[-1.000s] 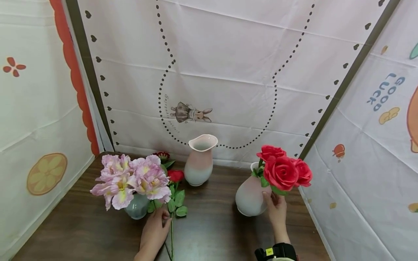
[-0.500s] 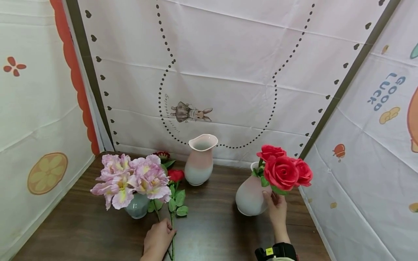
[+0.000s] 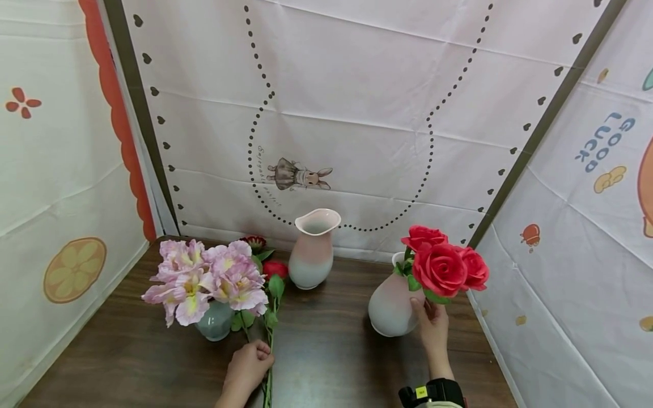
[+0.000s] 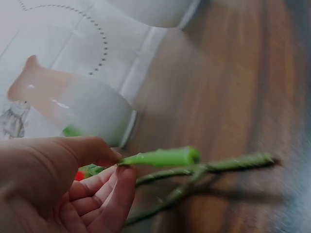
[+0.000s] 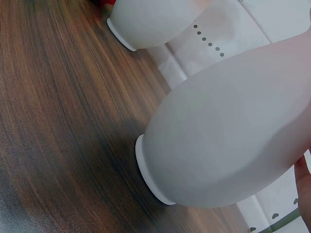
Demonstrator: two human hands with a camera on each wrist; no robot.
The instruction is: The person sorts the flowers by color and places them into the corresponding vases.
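Note:
In the head view my left hand [image 3: 249,365] is low on the left, pinching a bright green rose stem [image 4: 163,157] between thumb and forefinger, as the left wrist view shows. Its red bloom [image 3: 275,268] lies farther back, partly behind leaves. Darker stems [image 4: 233,164] lie on the table beside that hand. My right hand [image 3: 432,334] holds the right side of a pink-and-white vase [image 3: 390,309], which leans slightly; its farther fingers are hidden. Three large red roses [image 3: 440,271] stand in this vase, over the hand.
A second pink-and-white vase [image 3: 311,258] stands upright at the back middle. On the left, a small glassy grey-blue vase [image 3: 215,322] holds pink-purple irises [image 3: 191,289]. A dark red flower [image 3: 253,242] lies behind them. Printed cloth walls [image 3: 357,141] enclose the wooden table [image 3: 326,345].
My left hand has moved slightly nearer and to the right, and now pinches a stem. The leafy stem beside it has shifted and turned. My right hand stays at the vase.

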